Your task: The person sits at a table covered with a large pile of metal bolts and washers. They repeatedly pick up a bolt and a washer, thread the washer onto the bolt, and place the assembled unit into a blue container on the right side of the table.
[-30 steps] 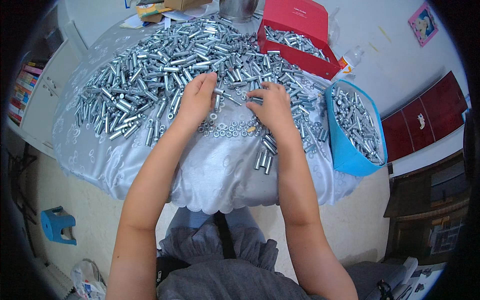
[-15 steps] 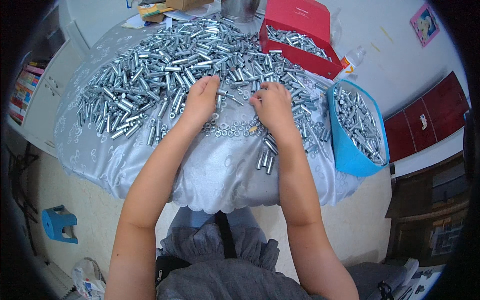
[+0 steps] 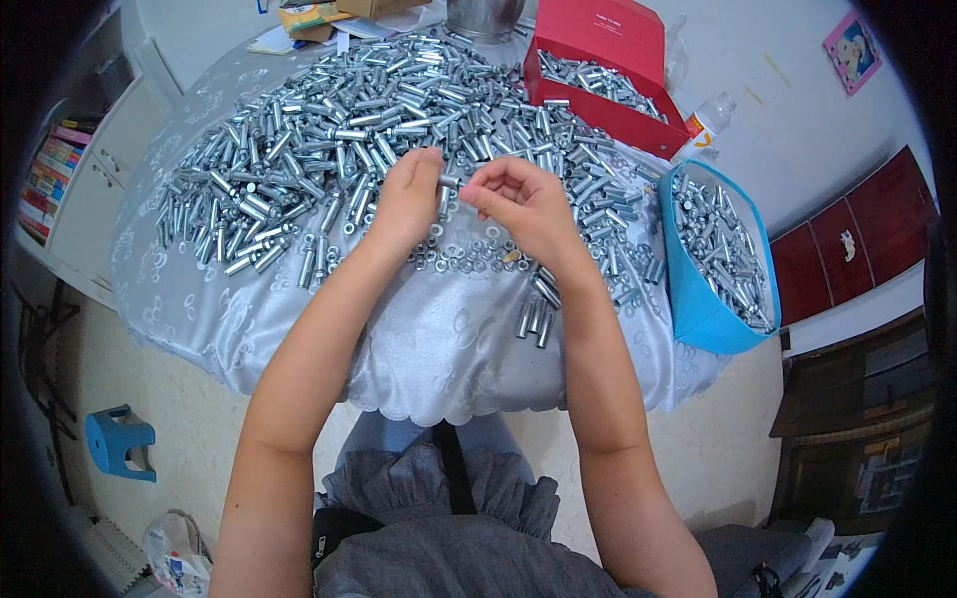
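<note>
My left hand is closed on a silver expansion bolt, whose end sticks out to the right between thumb and fingers. At that end my right hand pinches, thumb against fingertips. Whatever small part it grips is hidden by the fingers. Loose washers and nuts are spread on the cloth just below both hands. Behind the hands rises a wide pile of metal expansion bolts and sleeves. A few sleeves lie beside my right forearm.
A blue fabric bin full of bolts stands at the table's right edge. Behind it are an open red box holding more bolts and a plastic bottle. A metal bucket stands at the back. A blue stool is on the floor at left.
My right hand has come left from the loose parts to the end of the bolt, its fingers now pinched there. The left hand keeps its hold, nearly in place.
</note>
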`<state>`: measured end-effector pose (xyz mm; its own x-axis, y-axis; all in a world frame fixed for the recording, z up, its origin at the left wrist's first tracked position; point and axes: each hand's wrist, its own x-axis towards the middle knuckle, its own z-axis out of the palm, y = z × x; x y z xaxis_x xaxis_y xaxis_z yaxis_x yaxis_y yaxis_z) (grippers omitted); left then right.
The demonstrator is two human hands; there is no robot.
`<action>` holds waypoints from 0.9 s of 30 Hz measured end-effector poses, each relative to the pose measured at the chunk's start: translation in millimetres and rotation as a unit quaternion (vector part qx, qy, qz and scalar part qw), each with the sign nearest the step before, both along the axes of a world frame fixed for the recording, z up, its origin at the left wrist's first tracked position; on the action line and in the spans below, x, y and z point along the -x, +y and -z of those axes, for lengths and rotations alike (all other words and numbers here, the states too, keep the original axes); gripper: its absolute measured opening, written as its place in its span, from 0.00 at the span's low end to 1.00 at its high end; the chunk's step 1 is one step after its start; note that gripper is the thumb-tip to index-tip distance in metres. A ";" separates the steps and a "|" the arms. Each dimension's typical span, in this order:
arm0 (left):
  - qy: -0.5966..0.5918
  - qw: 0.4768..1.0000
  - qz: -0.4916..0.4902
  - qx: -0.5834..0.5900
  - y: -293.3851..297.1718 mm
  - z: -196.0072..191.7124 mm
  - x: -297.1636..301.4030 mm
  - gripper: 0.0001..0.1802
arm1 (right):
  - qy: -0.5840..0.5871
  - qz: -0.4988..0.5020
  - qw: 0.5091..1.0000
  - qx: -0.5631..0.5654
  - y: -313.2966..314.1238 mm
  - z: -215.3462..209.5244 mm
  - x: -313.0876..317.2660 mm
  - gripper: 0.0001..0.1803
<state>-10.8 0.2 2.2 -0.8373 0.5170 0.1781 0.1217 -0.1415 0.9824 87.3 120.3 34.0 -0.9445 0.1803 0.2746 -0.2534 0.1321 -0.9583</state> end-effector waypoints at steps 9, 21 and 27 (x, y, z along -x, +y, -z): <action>-0.065 0.997 0.030 -0.031 -3.4 -8.8 -6.0 0.14 | 0.005 0.006 1.000 0.025 5.2 0.4 1.4 0.07; -0.139 0.985 0.090 -0.043 -7.4 -21.0 -12.4 0.14 | 0.048 0.031 0.998 0.015 7.4 5.8 4.5 0.08; -0.134 0.985 0.096 -0.047 -7.2 -21.1 -12.0 0.15 | 0.021 0.068 0.997 -0.019 3.3 0.0 -0.8 0.07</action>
